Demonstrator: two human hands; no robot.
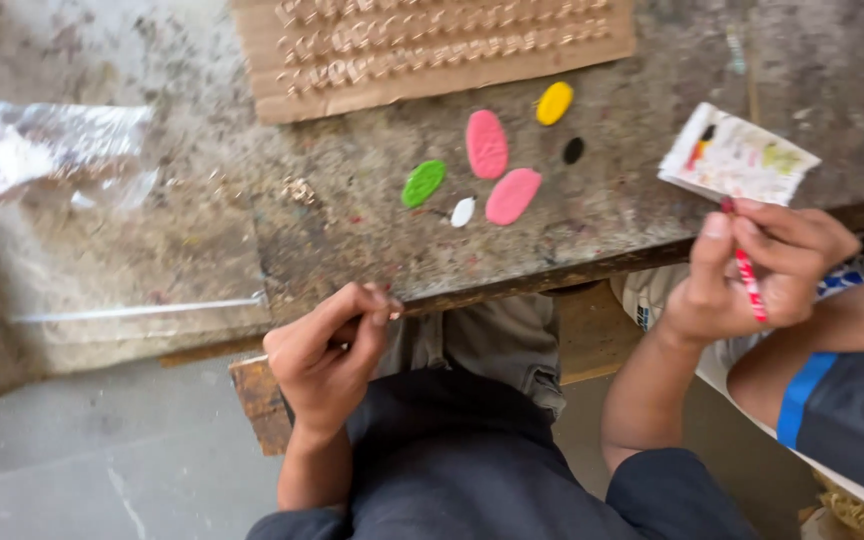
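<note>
My left hand [332, 352] is below the front edge of the stained work table [372, 250], fingers pinched on a small pale piece [393, 309] that is too small to identify. My right hand [752, 275], at the table's right front edge, grips a thin red-and-white striped stick [749, 283]. Just above it a paint-smeared white card [737, 157] lies on the table. Blobs of colour sit mid-table: green [423, 183], two pink [487, 143], yellow [554, 103], white [463, 211] and black [573, 150].
A brown cardboard sheet [422, 85] with rows of several small pale pieces lies at the back. A clear plastic bag [52, 155] covers the left of the table. Another person's limb in dark clothing with a blue band [832, 400] is close on the right.
</note>
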